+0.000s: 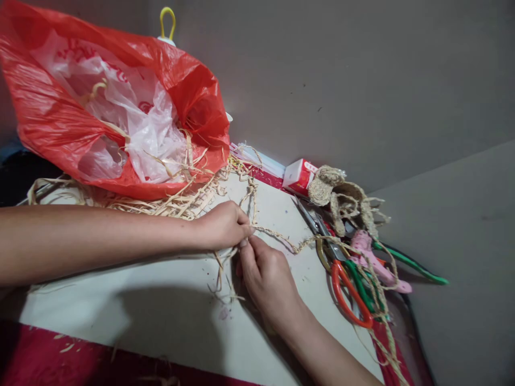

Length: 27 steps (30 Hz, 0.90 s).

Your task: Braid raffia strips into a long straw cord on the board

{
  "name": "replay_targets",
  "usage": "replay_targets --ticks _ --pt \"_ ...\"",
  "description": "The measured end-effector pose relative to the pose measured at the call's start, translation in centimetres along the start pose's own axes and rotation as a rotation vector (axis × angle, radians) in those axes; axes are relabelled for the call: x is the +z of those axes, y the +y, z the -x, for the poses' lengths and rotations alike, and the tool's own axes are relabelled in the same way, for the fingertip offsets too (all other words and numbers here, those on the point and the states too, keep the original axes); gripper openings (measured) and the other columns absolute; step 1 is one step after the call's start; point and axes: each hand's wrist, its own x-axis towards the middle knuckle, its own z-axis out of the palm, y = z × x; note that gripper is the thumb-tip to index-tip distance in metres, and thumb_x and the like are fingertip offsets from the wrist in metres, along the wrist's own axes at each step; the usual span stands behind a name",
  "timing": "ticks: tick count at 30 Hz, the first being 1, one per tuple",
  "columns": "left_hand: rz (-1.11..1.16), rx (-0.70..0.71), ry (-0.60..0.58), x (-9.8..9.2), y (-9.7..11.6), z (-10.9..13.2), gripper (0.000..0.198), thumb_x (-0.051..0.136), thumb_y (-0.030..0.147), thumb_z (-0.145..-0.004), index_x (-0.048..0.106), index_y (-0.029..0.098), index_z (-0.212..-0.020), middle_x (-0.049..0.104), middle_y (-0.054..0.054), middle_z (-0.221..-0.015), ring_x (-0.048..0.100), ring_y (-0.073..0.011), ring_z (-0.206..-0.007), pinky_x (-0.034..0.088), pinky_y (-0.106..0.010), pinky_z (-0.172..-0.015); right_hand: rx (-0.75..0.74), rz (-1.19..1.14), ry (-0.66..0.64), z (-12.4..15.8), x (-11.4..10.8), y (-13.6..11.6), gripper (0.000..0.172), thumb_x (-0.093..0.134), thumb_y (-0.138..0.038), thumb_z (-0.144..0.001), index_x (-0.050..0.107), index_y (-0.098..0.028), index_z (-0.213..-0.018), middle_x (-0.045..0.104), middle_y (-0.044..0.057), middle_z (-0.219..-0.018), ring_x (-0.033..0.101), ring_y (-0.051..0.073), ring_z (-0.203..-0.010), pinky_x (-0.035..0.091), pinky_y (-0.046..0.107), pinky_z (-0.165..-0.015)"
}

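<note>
Thin braided straw cord [277,235] runs from my hands to the right, across the scissors and down the right side of the table. My left hand [226,226] is closed on the cord, its fingertips pinched together. Just below and to the right, my right hand [267,276] pinches at the same spot, its fingertips nearly touching the left ones. Loose straw ends [220,273] hang below the fingers. Behind my left hand, another piece of braid [253,201] leads up towards the straw pile. The exact grip point is mostly hidden by the fingers.
A red plastic bag [52,112] with white plastic inside stands back left, beside loose straw strips [173,206]. Orange-handled scissors [349,297], green-handled scissors, a pink tool [378,262], coiled straw braid [325,185] and a red-and-white box [298,177] lie at right. A wall rises behind.
</note>
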Motion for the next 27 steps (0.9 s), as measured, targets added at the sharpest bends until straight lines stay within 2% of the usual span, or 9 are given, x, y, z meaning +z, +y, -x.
replay_targets --ticks 5,9,13,15,18,20,23,25,27 --pt "0.085 -0.179 0.015 0.3 0.3 0.2 0.02 0.052 0.019 -0.073 0.062 0.012 -0.056 0.048 0.005 -0.045 0.042 -0.0081 -0.049 0.032 -0.02 -0.05 -0.112 0.491 -0.044 0.3 0.0 -1.3 0.031 0.035 -0.027 -0.091 0.06 -0.008 -0.093 0.066 0.012 -0.055 0.059 0.021 -0.044 0.021 0.028 -0.044" --pt "0.168 -0.242 0.007 0.4 0.7 0.3 0.02 0.052 0.016 -0.071 0.057 0.013 -0.052 0.048 0.005 -0.044 0.041 -0.0074 -0.045 0.031 -0.02 -0.048 -0.186 0.513 -0.049 1.2 -0.4 -1.9 0.037 0.034 -0.032 -0.093 0.057 -0.005 -0.102 0.063 0.009 -0.051 0.057 0.02 -0.042 0.019 0.027 -0.042" --pt "0.291 -0.233 0.016 -0.1 0.9 0.0 0.025 0.057 0.019 -0.07 0.051 0.014 -0.046 0.044 0.005 -0.04 0.034 -0.0059 -0.041 0.026 -0.02 -0.044 -0.242 0.082 -0.154 2.1 -2.6 -1.1 0.035 0.036 -0.037 -0.094 0.061 -0.016 -0.081 0.06 0.004 -0.054 0.055 0.015 -0.046 0.031 0.024 -0.046" --pt "0.337 -0.227 -0.014 -0.4 0.9 -0.2 0.024 0.058 0.022 -0.071 0.054 0.014 -0.049 0.044 0.005 -0.04 0.032 -0.0055 -0.04 0.024 -0.02 -0.043 -0.165 -0.214 -0.012 1.8 -3.9 0.0 0.035 0.039 -0.038 -0.093 0.061 -0.018 -0.075 0.059 0.002 -0.057 0.054 0.013 -0.051 0.038 0.023 -0.05" --pt "0.402 -0.207 -0.038 -0.9 1.0 -0.4 0.018 0.06 0.025 -0.071 0.06 0.012 -0.058 0.047 0.005 -0.043 0.034 -0.0052 -0.041 0.025 -0.019 -0.044 0.08 -0.565 0.265 0.0 -4.8 1.5 0.027 0.053 -0.042 -0.087 0.062 -0.02 -0.098 0.065 0.004 -0.08 0.059 0.014 -0.068 0.045 0.024 -0.061" --pt "0.455 -0.184 -0.052 -1.1 1.1 -0.4 0.019 0.062 0.027 -0.07 0.06 0.012 -0.059 0.048 0.004 -0.045 0.036 -0.0052 -0.042 0.025 -0.019 -0.044 0.212 -0.876 0.166 -1.5 -4.6 1.8 0.035 0.061 -0.044 -0.081 0.059 -0.02 -0.106 0.065 0.006 -0.093 0.062 0.016 -0.076 0.048 0.026 -0.067" --pt "0.497 -0.127 -0.075 -1.2 1.2 -0.2 0.027 0.061 0.031 -0.071 0.055 0.013 -0.053 0.05 0.003 -0.046 0.04 -0.0059 -0.042 0.028 -0.019 -0.046 0.298 -1.214 -0.197 -3.2 -3.6 1.2 0.034 0.065 -0.045 -0.075 0.06 -0.016 -0.093 0.064 0.005 -0.082 0.056 0.011 -0.058 0.047 0.024 -0.055" --pt "0.481 -0.106 -0.033 -1.1 1.2 -0.1 0.032 0.06 0.033 -0.072 0.05 0.014 -0.049 0.049 0.003 -0.045 0.04 -0.0061 -0.042 0.03 -0.019 -0.047 0.296 -1.304 -0.335 -3.6 -2.9 0.5 0.031 0.064 -0.045 -0.076 0.058 -0.015 -0.078 0.055 -0.001 -0.064 0.038 0.005 -0.042 0.033 0.017 -0.039" --pt "0.457 -0.107 0.047 -0.9 1.0 -0.1 0.031 0.06 0.032 -0.072 0.049 0.014 -0.05 0.047 0.004 -0.044 0.037 -0.0052 -0.042 0.029 -0.019 -0.047 0.292 -1.331 -0.344 -3.7 -2.3 0.2 0.032 0.064 -0.046 -0.076 0.054 -0.015 -0.072 0.039 -0.008 -0.053 0.021 0.003 -0.04 0.017 0.015 -0.034"
